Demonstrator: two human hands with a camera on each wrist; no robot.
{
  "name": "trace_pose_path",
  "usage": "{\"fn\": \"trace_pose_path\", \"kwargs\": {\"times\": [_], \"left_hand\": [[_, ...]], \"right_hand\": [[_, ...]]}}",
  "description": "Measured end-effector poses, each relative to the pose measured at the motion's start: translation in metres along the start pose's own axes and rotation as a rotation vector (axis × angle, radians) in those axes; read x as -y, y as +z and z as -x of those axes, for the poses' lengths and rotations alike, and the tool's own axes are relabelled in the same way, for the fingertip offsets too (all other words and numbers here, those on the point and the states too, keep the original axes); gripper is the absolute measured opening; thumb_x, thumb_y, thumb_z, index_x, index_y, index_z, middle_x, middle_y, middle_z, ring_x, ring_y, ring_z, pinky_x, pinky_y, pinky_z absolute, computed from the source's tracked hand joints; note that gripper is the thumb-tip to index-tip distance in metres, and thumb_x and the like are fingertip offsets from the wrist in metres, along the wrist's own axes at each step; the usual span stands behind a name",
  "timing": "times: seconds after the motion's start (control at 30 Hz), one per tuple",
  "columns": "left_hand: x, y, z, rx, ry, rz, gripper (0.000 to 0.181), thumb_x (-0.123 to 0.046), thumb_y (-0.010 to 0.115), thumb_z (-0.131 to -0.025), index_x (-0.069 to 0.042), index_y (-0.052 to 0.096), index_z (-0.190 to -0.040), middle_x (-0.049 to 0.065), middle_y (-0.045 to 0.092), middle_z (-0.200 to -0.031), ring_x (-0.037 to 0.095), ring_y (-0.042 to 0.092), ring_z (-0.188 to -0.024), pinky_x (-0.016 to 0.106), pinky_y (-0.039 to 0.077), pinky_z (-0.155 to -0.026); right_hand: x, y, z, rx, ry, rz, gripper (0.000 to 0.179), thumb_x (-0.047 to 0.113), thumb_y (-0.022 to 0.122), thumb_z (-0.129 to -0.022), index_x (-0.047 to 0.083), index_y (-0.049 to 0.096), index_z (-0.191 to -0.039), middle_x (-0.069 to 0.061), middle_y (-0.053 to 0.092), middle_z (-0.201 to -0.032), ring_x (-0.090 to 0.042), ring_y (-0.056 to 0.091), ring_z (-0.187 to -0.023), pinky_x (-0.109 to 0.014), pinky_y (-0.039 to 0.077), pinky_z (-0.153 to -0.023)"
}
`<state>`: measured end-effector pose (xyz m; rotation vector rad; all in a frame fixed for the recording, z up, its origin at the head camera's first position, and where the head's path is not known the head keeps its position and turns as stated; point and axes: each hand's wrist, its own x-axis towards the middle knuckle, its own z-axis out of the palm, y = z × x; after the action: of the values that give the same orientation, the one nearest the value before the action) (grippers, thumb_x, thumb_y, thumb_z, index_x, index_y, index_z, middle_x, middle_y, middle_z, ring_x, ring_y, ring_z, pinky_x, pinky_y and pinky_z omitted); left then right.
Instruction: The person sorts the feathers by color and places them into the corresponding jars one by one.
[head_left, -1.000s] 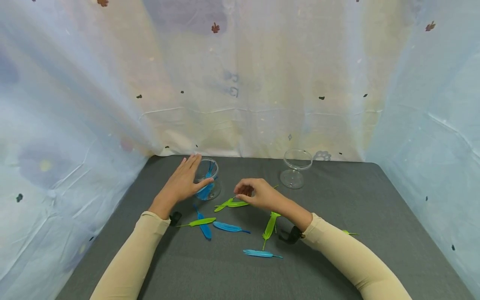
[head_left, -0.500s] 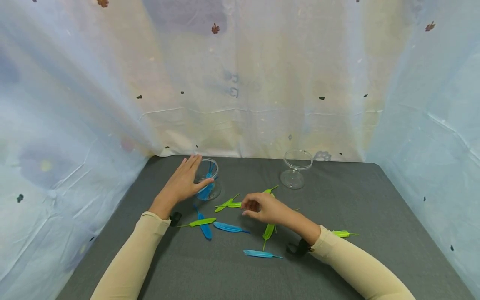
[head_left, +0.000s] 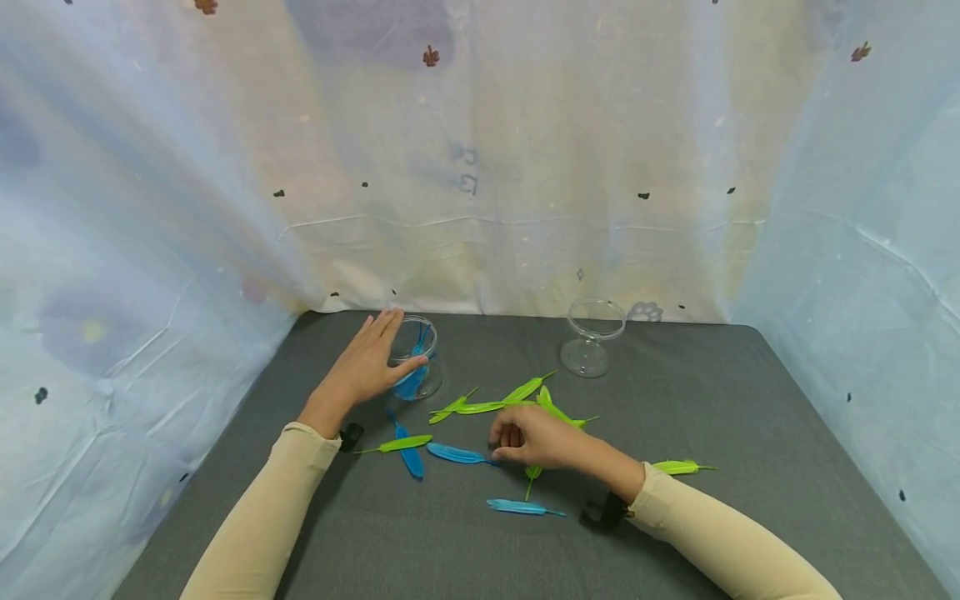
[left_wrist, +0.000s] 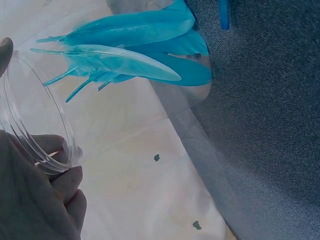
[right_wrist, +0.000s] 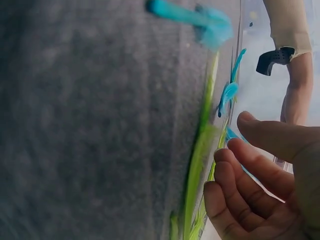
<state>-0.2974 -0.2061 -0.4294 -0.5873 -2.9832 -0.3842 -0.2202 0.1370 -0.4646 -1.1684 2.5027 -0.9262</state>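
Observation:
My left hand (head_left: 358, 367) grips the rim of a clear footed cup (left_wrist: 65, 125) at the back left, thumb on one side and fingers round the other. Several blue feathers (left_wrist: 135, 27) stand inside it, quills toward the rim. My right hand (head_left: 540, 437) is low over the table, loosely curled, beside the quill end of a blue feather (head_left: 456, 454). In the right wrist view a gap shows between its thumb (right_wrist: 255, 127) and fingers, with nothing held. Green feathers (head_left: 525, 389) lie just behind it, and another green feather (head_left: 534, 475) is partly hidden beneath it.
A second clear footed cup (head_left: 585, 357) stands at the back right. A light-blue feather (head_left: 525, 507) lies nearer the front. On the left, a green feather (head_left: 405, 443) crosses a blue one (head_left: 412, 463). Another green feather (head_left: 678, 467) lies by my right sleeve.
My right hand has moved toward me and slightly right, away from the green feathers near the cup, down to the blue feather's quill. My left hand stays on the cup.

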Motion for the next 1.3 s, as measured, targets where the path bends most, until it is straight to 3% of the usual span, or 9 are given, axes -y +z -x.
{"fn": "trace_pose_path", "kwargs": {"times": [0.43, 0.77, 1.3], "left_hand": [[-0.0004, -0.0016, 0.0000, 0.015, -0.010, 0.023, 0.109, -0.076, 0.050, -0.103, -0.003, 0.010, -0.173, 0.017, 0.010, -0.180, 0.034, 0.005, -0.167, 0.050, 0.000, -0.136], [-0.0010, -0.0012, 0.0006, 0.006, -0.001, 0.017, 0.110, -0.075, 0.052, -0.102, -0.003, 0.008, -0.172, 0.019, 0.011, -0.179, 0.037, 0.007, -0.166, 0.053, 0.002, -0.136], [-0.0008, -0.0015, 0.0019, -0.004, 0.001, 0.036, 0.109, -0.075, 0.052, -0.103, -0.001, 0.011, -0.172, 0.019, 0.011, -0.179, 0.038, 0.008, -0.166, 0.051, 0.001, -0.136]], "right_hand": [[0.0038, 0.0050, -0.0048, 0.055, 0.042, 0.011, 0.019, 0.019, 0.088, -0.094, 0.010, 0.073, -0.102, -0.001, 0.067, -0.090, -0.011, 0.061, -0.080, -0.023, 0.052, -0.071], [0.0038, 0.0071, -0.0050, 0.073, 0.049, 0.012, 0.017, 0.015, 0.087, -0.094, 0.014, 0.070, -0.091, 0.010, 0.059, -0.080, -0.001, 0.053, -0.072, -0.021, 0.049, -0.065], [0.0042, 0.0095, -0.0052, 0.074, 0.060, 0.043, 0.018, 0.013, 0.084, -0.096, 0.018, 0.070, -0.085, 0.013, 0.059, -0.076, 0.001, 0.054, -0.068, -0.020, 0.049, -0.061]]}}
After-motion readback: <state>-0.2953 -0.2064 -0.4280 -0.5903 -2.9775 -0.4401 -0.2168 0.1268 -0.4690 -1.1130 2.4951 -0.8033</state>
